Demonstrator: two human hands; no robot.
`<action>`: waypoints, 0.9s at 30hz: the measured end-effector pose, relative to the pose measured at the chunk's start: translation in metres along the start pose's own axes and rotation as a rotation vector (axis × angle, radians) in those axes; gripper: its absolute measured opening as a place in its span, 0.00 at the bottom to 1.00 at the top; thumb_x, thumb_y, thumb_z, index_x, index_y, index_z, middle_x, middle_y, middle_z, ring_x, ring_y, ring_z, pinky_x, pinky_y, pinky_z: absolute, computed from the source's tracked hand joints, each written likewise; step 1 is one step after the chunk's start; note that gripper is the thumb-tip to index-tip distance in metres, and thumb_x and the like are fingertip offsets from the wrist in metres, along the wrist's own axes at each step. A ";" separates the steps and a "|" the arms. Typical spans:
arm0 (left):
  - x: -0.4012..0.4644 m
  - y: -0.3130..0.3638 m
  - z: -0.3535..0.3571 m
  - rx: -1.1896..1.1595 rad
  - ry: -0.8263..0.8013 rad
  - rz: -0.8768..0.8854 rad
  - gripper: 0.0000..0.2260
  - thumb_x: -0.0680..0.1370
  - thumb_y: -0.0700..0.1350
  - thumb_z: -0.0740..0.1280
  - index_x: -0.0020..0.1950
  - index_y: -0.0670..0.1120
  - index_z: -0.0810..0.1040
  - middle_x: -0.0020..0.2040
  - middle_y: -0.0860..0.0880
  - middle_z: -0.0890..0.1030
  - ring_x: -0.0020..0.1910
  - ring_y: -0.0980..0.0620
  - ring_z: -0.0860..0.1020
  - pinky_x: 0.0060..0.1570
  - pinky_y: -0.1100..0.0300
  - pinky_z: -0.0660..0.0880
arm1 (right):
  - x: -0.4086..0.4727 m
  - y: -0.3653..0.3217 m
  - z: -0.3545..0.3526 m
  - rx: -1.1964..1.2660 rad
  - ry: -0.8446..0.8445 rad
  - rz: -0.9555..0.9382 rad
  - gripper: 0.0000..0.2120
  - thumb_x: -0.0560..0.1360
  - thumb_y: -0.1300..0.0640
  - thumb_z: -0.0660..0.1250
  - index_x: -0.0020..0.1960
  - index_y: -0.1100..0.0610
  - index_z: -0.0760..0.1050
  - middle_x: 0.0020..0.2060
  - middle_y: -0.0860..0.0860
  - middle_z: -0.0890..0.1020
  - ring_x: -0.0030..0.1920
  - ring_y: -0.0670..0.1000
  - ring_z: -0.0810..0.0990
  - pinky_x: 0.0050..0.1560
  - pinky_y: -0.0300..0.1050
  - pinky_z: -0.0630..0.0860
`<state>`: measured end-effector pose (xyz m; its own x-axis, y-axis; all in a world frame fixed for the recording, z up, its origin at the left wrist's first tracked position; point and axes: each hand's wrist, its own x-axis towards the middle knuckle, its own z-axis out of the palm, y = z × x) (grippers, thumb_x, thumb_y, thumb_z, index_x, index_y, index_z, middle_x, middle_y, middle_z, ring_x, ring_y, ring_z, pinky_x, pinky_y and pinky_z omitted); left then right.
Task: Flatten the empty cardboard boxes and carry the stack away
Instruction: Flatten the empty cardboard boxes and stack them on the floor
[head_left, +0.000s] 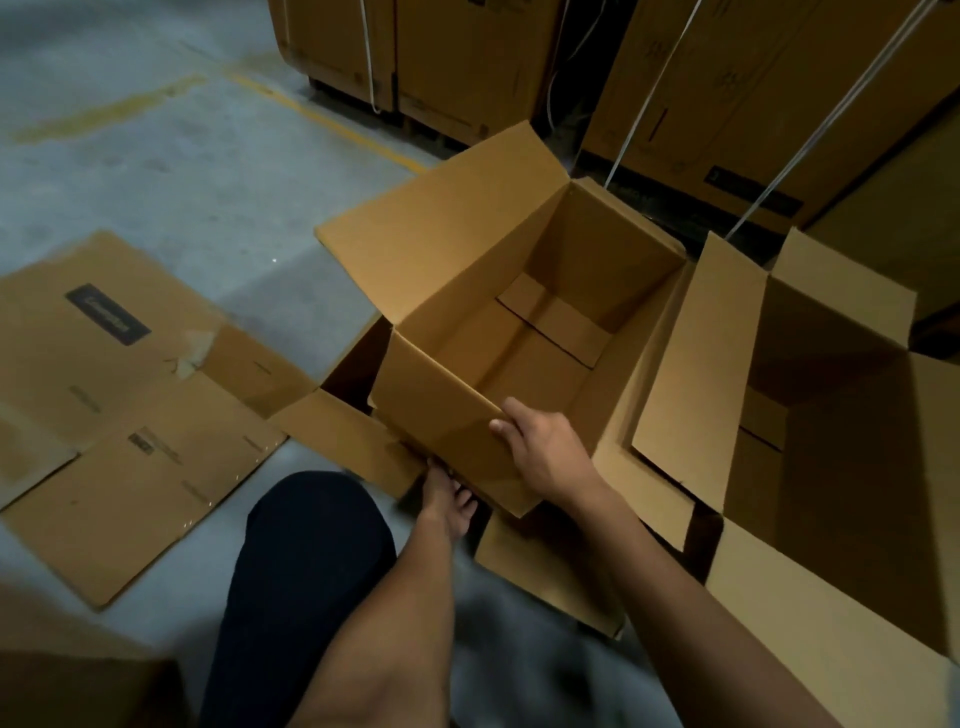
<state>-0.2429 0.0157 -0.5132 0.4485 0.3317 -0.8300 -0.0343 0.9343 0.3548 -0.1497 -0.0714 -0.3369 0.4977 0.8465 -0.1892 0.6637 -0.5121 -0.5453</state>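
Far left, flattened cardboard (119, 415) lies flat on the grey concrete floor (156, 171), dark label patch facing up, some torn tape near its middle. A faded yellow line (332, 122) runs across the floor behind it. Bottom left corner shows a blurred brown cardboard edge, can't tell what it is.

Your dark-trousered knee (306, 571) is bottom centre, just right of the flat sheet.

Your left hand (447, 501) reaches under the near bottom corner of the open box (467, 291); the fingers touch the underside near a lower flap, partly hidden, so I cannot tell whether they curl round anything or just press.

The open box sits centre, tilted, top flaps spread, inside empty with its bottom flaps closed. A loose flap (348, 436) sticks out to its lower left over the floor.

Your right hand (545, 452) grips the near top edge of that box, thumb on the inside wall, fingers wrapped over the outside.

Right of it, touching, a second open box (831, 597), bigger, flaps up, interior dark.

Behind, along the top, tall strapped cartons (727, 93) stand with white straps (649, 98) running down them.
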 end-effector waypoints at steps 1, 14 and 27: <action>0.000 0.000 -0.001 -0.022 0.006 0.015 0.20 0.87 0.60 0.57 0.69 0.51 0.79 0.68 0.43 0.81 0.66 0.44 0.79 0.72 0.46 0.73 | 0.000 -0.001 -0.001 0.019 -0.004 -0.001 0.09 0.87 0.43 0.58 0.53 0.46 0.71 0.45 0.50 0.82 0.44 0.52 0.82 0.46 0.60 0.83; -0.009 0.012 0.002 -0.132 -0.097 0.033 0.20 0.86 0.58 0.58 0.75 0.53 0.74 0.71 0.43 0.77 0.69 0.35 0.75 0.71 0.28 0.69 | 0.002 -0.018 -0.017 -0.231 0.190 -0.004 0.15 0.88 0.38 0.51 0.52 0.46 0.69 0.40 0.46 0.78 0.37 0.48 0.79 0.40 0.53 0.84; -0.092 0.108 0.050 -0.216 -0.157 0.372 0.26 0.87 0.62 0.53 0.75 0.49 0.77 0.67 0.38 0.81 0.67 0.36 0.78 0.72 0.33 0.70 | 0.013 -0.072 -0.087 -0.102 0.459 -0.085 0.19 0.88 0.38 0.51 0.51 0.48 0.72 0.40 0.45 0.79 0.40 0.48 0.79 0.42 0.53 0.80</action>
<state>-0.2434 0.0798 -0.3767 0.4994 0.6416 -0.5822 -0.3967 0.7667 0.5047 -0.1425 -0.0359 -0.2295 0.6189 0.7461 0.2454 0.7529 -0.4745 -0.4560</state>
